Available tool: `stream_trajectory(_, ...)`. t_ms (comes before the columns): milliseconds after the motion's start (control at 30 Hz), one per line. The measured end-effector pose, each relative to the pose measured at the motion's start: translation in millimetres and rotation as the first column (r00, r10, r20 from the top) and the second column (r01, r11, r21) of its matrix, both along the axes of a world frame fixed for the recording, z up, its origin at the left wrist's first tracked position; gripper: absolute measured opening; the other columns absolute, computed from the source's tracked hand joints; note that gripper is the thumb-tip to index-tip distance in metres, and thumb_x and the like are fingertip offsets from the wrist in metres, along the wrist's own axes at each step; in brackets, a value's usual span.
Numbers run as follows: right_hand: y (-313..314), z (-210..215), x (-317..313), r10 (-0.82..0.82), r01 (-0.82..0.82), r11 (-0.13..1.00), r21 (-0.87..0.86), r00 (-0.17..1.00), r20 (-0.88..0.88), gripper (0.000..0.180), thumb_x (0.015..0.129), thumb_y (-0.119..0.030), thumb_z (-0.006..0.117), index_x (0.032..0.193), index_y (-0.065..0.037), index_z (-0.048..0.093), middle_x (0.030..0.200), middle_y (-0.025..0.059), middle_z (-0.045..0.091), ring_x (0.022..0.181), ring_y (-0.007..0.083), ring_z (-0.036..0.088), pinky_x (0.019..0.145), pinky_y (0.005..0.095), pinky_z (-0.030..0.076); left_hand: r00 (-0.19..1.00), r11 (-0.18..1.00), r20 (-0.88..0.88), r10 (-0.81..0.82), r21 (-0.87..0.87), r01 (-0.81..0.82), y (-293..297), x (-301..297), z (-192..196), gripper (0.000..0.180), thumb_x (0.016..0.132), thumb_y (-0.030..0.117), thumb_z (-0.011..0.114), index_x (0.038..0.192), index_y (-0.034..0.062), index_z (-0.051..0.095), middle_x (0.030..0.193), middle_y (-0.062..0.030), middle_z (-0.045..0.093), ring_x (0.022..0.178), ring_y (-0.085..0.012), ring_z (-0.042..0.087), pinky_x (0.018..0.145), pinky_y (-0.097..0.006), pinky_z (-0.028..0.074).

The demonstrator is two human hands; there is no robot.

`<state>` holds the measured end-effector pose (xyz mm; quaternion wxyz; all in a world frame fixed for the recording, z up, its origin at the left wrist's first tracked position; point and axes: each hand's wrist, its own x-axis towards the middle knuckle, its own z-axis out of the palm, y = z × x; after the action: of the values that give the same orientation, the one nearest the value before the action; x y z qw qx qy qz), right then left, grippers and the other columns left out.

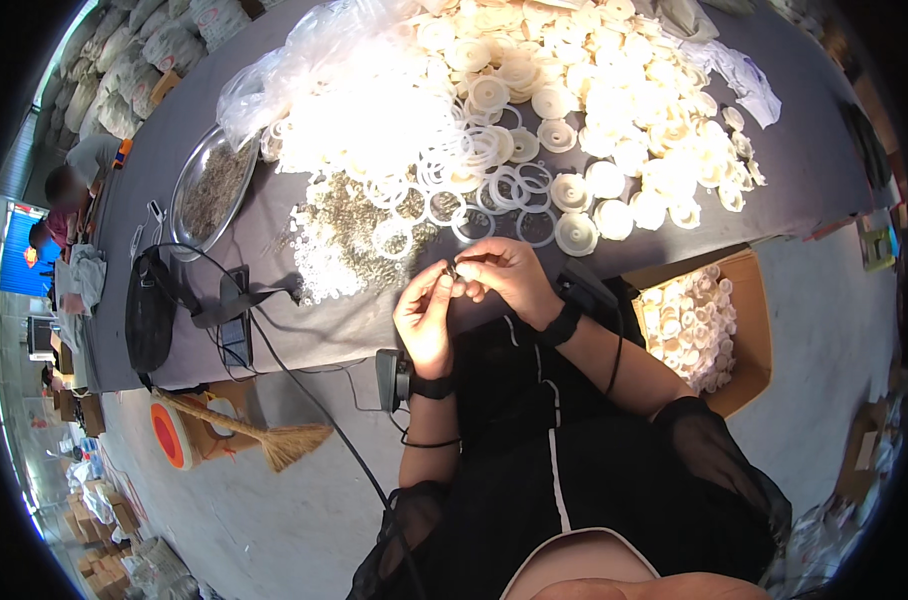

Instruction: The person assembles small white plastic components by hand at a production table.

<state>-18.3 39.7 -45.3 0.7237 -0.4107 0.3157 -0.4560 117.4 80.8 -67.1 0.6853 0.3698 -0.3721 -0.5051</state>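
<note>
Both hands meet just above the near edge of the surface (374, 320). The left hand (426, 318) and the right hand (504, 280) have their fingertips pressed together on one small dark part (452, 270), held between them in the air; its exact shape is too small to tell. Each grip is pinching that part, thumb against forefinger.

Just beyond the hands lies a spread of tiny metal pieces (359, 225) mixed with small white bits, and past that a heap of thin white rings (474, 175). Further right are many cream discs (614, 110). A metal tray (212, 190) with more small pieces sits to the left, under a clear bag (304, 70). A carton (749, 330) of white parts stands by the right knee.

The step in hand looks like fitting or sorting one small piece by fingertip. The next move likely calls for fine alignment and a steady pinch, since the part could easily slip into the clutter below.
</note>
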Motion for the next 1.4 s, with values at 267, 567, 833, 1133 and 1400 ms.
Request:
stream_trajectory(267, 3, -2, 2, 0.022, -0.023, 0.999, -0.030, 0.999, -0.023, 0.013, 0.084, -0.004, 0.059, 0.094, 0.002, 0.060, 0.078, 0.0058, 0.063, 0.062, 0.0081, 0.058, 0.055, 0.0199, 0.047, 0.993, 0.997, -0.099, 0.069, 0.027, -0.066, 3, 1, -2, 0.019, 0.084, -0.001, 0.057, 0.103, -0.0027, 0.060, 0.081, -0.0100, 0.065, 0.070, -0.0141, 0.061, 0.071, -0.026, 0.049)
stream_trajectory(567, 9, 3, 0, -0.225, 0.114, 0.917, -0.382, 0.939, -0.259, 0.012, 0.082, -0.006, 0.062, 0.091, 0.002, 0.061, 0.078, 0.0037, 0.061, 0.063, 0.0064, 0.057, 0.057, 0.0190, 0.047, 0.936, 0.946, -0.343, -0.085, 0.266, 0.184, 1, 8, 4, 0.016, 0.087, 0.009, 0.057, 0.097, -0.0026, 0.060, 0.079, -0.0098, 0.065, 0.062, -0.0150, 0.062, 0.061, -0.026, 0.053)
stream_trajectory(833, 6, 4, -3, -0.153, 0.080, 0.939, -0.334, 0.968, -0.199, 0.013, 0.082, -0.007, 0.062, 0.092, 0.002, 0.061, 0.078, 0.0031, 0.061, 0.062, 0.0076, 0.058, 0.057, 0.0199, 0.047, 0.857, 0.921, -0.477, -0.196, 0.211, 0.327, -1, 10, 8, 0.016, 0.088, 0.011, 0.055, 0.097, -0.0012, 0.059, 0.082, -0.0079, 0.064, 0.067, -0.0146, 0.061, 0.064, -0.026, 0.052)
stream_trajectory(1133, 6, 5, 3, -0.010, 0.006, 0.999, -0.037, 0.994, -0.108, 0.013, 0.085, -0.005, 0.058, 0.094, 0.004, 0.060, 0.072, 0.0042, 0.061, 0.058, 0.0073, 0.057, 0.054, 0.0196, 0.046, 0.970, 0.987, 0.208, 0.126, 0.068, -0.143, -1, -4, 13, 0.008, 0.087, 0.005, 0.051, 0.079, 0.0030, 0.052, 0.065, -0.0009, 0.052, 0.054, -0.0070, 0.047, 0.053, -0.019, 0.039)
stream_trajectory(1400, 2, 1, 3, -0.381, -0.001, 0.696, -0.718, 0.847, -0.371, 0.014, 0.078, -0.005, 0.063, 0.092, -0.004, 0.061, 0.078, 0.0064, 0.058, 0.065, 0.0168, 0.059, 0.057, 0.0258, 0.046, 0.843, 0.834, -0.486, -0.231, 0.348, 0.429, -10, 15, 20, 0.031, 0.088, 0.028, 0.039, 0.062, 0.0127, 0.034, 0.051, 0.0016, 0.029, 0.043, -0.0103, 0.028, 0.041, -0.024, 0.026)
